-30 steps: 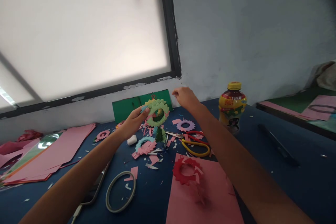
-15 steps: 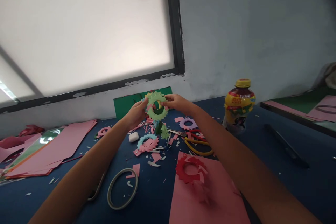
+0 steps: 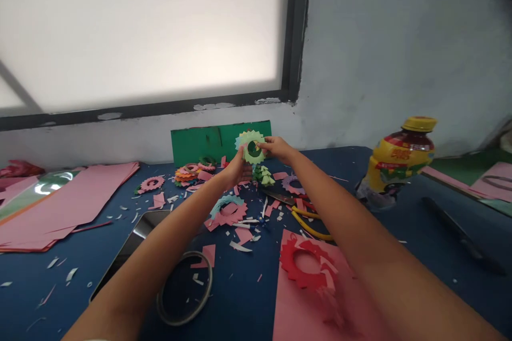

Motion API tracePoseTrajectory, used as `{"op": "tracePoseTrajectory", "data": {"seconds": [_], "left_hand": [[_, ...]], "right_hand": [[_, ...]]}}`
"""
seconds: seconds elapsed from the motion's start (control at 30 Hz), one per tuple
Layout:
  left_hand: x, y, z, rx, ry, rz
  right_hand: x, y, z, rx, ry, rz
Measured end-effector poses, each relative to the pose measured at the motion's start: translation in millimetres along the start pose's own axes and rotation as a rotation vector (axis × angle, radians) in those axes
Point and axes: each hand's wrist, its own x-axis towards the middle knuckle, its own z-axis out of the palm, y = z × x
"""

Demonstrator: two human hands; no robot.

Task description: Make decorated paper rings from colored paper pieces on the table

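Pale green ring (image 3: 253,148) with a zigzag edge and a light blue layer behind, pinched between the fingers of both hands. Dark green sheet (image 3: 204,143) just behind the fingers. Pink ring (image 3: 151,183) and orange-pink stack (image 3: 187,173) left of them. Teal-and-pink ring (image 3: 228,209), red ring (image 3: 308,264) on pink paper (image 3: 296,303), and blue table (image 3: 424,234) below. Yellow-capped bottle (image 3: 400,162), yellow and red label, well right.

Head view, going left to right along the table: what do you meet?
Pink paper sheets → grey ring → left hand → green paper wreath, held by both hands → right hand → red paper wreath → juice bottle.
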Motion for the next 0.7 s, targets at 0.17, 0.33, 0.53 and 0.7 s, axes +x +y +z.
{"op": "tracePoseTrajectory", "data": {"seconds": [0.17, 0.33, 0.53, 0.7], "left_hand": [[13.0, -6.0, -10.7, 0.028, 0.091, -0.102], [15.4, -1.8, -24.3, 0.163, 0.168, -0.058], [14.0, 7.0, -48.5, 0.455, 0.294, 0.070], [13.2, 3.7, -63.7, 0.736, 0.293, 0.095]], "right_hand": [[27.9, 16.5, 13.2, -0.118, 0.039, 0.060], [42.5, 27.3, 17.0, -0.251, 0.094, 0.074], [47.2, 31.0, 20.4, -0.449, 0.246, 0.031], [44.2, 24.0, 26.2, -0.612, 0.364, -0.012]]}}
